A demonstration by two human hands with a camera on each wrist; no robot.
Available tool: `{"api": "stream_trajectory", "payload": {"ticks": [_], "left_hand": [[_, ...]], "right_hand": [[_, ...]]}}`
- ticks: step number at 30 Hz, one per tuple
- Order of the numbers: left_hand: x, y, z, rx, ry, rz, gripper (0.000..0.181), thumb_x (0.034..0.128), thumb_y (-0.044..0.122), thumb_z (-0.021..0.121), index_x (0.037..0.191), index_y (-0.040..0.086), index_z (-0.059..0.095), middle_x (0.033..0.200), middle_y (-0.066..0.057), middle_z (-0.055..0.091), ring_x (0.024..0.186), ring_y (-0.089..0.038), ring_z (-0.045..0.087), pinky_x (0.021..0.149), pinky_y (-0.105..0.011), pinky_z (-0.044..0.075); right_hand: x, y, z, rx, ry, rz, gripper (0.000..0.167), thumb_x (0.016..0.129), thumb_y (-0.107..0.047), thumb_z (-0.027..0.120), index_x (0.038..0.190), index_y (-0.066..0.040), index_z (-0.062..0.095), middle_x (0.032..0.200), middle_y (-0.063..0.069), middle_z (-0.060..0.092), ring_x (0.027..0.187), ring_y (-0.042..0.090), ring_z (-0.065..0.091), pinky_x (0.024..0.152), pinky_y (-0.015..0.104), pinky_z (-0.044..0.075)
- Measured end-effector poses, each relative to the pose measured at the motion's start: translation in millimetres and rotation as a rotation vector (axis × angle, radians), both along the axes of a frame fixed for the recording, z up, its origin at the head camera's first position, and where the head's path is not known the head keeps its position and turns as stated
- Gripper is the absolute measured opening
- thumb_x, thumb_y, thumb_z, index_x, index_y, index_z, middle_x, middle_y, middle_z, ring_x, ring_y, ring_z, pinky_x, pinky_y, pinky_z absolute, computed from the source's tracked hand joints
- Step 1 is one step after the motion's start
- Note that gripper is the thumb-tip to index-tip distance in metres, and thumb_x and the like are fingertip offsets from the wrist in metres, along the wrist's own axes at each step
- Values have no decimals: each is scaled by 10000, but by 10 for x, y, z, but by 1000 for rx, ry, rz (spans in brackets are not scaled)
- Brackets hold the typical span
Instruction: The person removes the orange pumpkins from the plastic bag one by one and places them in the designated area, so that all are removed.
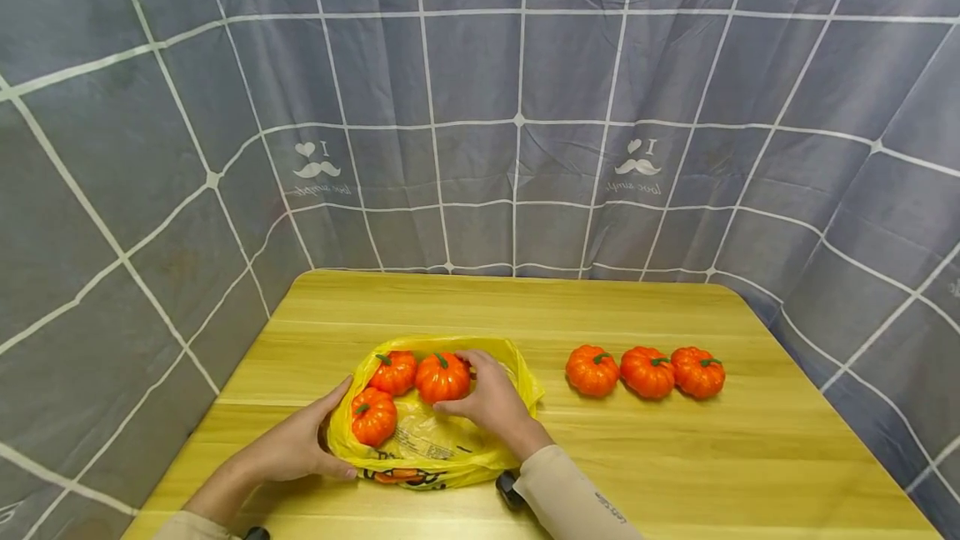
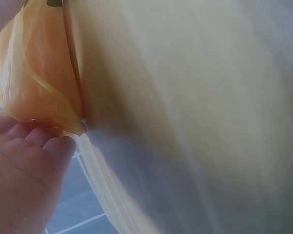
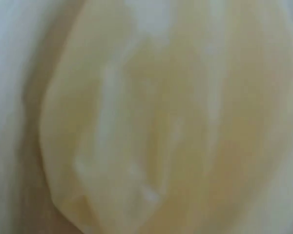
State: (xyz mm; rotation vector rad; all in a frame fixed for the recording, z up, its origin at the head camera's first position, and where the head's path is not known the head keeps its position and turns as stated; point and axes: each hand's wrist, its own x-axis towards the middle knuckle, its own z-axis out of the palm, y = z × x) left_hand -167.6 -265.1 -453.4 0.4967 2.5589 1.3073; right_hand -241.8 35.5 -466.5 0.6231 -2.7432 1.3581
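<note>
inside the yellow bag (image 1: 423, 430), the right hand (image 1: 492, 397) pinches an orange pumpkin (image 1: 439, 382), stem up and tilted far-left. the left hand (image 1: 298, 438) clasps the left side of the bag, which is longest left to right.

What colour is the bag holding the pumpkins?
The bag is yellow, clearest in the head view.

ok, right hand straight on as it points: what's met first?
Right hand, past its held pumpkin: likely the back-left pumpkin in the yellow plastic bag; depth unclear, maybe the bag's far rim.
</note>
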Motion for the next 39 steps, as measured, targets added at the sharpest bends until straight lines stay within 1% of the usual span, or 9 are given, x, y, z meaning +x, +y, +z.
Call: {"api": "stream_trajectory", "payload": {"ticks": [5, 12, 17, 21, 26, 29, 34, 37, 39], "left_hand": [[14, 11, 15, -17, 7, 11, 1323, 657, 274, 961, 1592, -42, 80, 1579, -344, 213, 1430, -481, 247, 1112, -632, 168], [0, 23, 35, 3, -2, 4, 1317, 664, 263, 958, 1593, -41, 75, 1584, -338, 205, 1439, -476, 222, 1116, -609, 154], [-26, 16, 21, 5, -3, -16, 1317, 675, 265, 953, 1595, -34, 61, 1588, -342, 186, 1439, -491, 214, 1112, -605, 169], [-23, 6, 14, 3, -5, -6, 1319, 668, 257, 957, 1594, -38, 65, 1584, -348, 188, 1434, -503, 222, 1107, -629, 164], [-18, -3, 1, -5, -8, 6, 1319, 663, 259, 959, 1597, -29, 74, 1583, -346, 196, 1434, -498, 230, 1110, -635, 165], [-22, -4, -6, -4, -9, 3, 1318, 664, 260, 959, 1599, -23, 73, 1584, -348, 189, 1433, -505, 228, 1113, -635, 168], [-27, -8, -3, -6, -12, 3, 1320, 664, 255, 959, 1600, -20, 69, 1583, -351, 185, 1432, -507, 230, 1112, -635, 169], [-23, -11, -6, -10, -14, 6, 1320, 664, 255, 959, 1601, -19, 70, 1583, -348, 194, 1433, -506, 229, 1112, -639, 169], [-17, -10, -8, -13, -15, 9, 1321, 663, 262, 959, 1601, -18, 72, 1581, -346, 201, 1433, -506, 229, 1113, -641, 168]], "right_hand": [[38, 39, 54, -24, 7, 1, 784, 690, -327, 950, 1343, -83, 592, 1304, 68, 579, 1080, 268, 604, 891, 380, 549], [109, 137, 160, -44, 17, 2, 756, 678, -299, 948, 1318, -96, 601, 1297, 54, 569, 1060, 255, 598, 870, 383, 555], [168, 294, 225, -77, 38, 10, 743, 678, -246, 939, 1316, -89, 591, 1281, 37, 574, 1052, 238, 604, 868, 384, 558], [204, 445, 254, -85, 61, 0, 746, 681, -226, 929, 1327, -84, 582, 1287, 41, 567, 1053, 241, 605, 871, 385, 562], [241, 659, 231, -109, 114, -35, 735, 662, -171, 931, 1306, -59, 594, 1263, 51, 579, 1057, 247, 606, 864, 359, 563], [256, 818, 184, -137, 130, -79, 722, 636, -116, 934, 1280, -53, 613, 1225, 36, 593, 1072, 234, 590, 866, 350, 561], [307, 1088, 124, -153, 92, -160, 727, 626, -55, 927, 1286, -71, 622, 1210, 4, 600, 1082, 205, 586, 889, 367, 550], [358, 1230, 116, -154, 85, -179, 737, 631, -61, 929, 1297, -68, 615, 1215, 13, 601, 1058, 208, 605, 891, 385, 549], [398, 1320, 113, -144, 100, -187, 743, 630, -72, 930, 1300, -62, 611, 1225, 24, 600, 1057, 210, 609, 893, 386, 551]]}}
